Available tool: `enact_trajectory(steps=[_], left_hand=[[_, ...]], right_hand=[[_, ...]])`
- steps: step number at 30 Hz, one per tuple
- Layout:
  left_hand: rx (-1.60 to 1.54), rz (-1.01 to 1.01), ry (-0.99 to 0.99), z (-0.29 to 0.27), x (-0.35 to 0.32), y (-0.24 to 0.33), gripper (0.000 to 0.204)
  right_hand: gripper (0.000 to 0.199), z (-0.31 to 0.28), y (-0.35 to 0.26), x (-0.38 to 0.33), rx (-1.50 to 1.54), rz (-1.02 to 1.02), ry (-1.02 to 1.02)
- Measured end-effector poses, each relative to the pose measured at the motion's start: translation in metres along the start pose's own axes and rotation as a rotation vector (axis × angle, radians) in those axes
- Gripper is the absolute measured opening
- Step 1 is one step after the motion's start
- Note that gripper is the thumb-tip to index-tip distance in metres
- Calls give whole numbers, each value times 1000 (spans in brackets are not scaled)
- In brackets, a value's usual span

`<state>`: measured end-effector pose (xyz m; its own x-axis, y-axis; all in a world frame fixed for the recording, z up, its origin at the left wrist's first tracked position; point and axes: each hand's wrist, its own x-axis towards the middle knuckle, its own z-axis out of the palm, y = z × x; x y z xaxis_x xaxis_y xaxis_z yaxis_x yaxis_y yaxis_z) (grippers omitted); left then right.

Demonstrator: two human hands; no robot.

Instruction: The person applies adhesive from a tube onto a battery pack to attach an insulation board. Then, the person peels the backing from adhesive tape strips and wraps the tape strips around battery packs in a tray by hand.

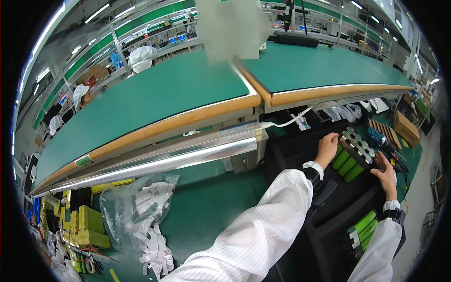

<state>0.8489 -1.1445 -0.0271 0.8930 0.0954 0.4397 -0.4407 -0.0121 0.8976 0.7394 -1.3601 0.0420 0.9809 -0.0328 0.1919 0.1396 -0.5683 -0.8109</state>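
A battery pack [346,165] of green cylindrical cells with metal strips across its top sits tilted between my hands, over a black tray-like surface [286,157]. My left hand [327,149] grips its left edge, fingertips at the upper corner. On the opposite side my right hand [386,176] holds the pack's right edge, its fingers partly bent and the thumb lower down. Closer to me, a second group of green cells [364,229] lies beside my right forearm, which partly covers it. A blue cordless drill [379,140] lies just beyond the pack.
Cardboard dividers [386,133] and a cardboard box [406,128] stand at the far right. A clear plastic bag [120,207] and white paper pieces [157,249] lie left, near yellow wrapped packs [89,223]. A lamp tube [159,165] runs beneath the raised green shelf [164,89]. People work beyond it.
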Motion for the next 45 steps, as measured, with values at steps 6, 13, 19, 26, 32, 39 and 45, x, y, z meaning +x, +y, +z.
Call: enact_trajectory(steps=[6,13,19,26,32,39,45], left_hand=[[83,-201,-224,-4,4,22,48],[-12,-104,-136,3,-1,17,54],[12,-160,-220,-3,1,16,56],[-57,-3,-11,5,-3,5,61],[34,-51,-180,2,-2,12,61],[3,1,-186,0,-2,13,60],[-10,7,-182,2,-2,13,60]], right_hand=[[60,2,27,23,135,-22,91],[54,3,46,25,-35,-151,202],[55,2,44,23,-246,-207,235],[86,-11,22,13,-47,-105,39],[88,-4,15,12,-133,-35,19],[84,9,17,8,-144,-4,28],[83,13,19,14,-152,8,77]])
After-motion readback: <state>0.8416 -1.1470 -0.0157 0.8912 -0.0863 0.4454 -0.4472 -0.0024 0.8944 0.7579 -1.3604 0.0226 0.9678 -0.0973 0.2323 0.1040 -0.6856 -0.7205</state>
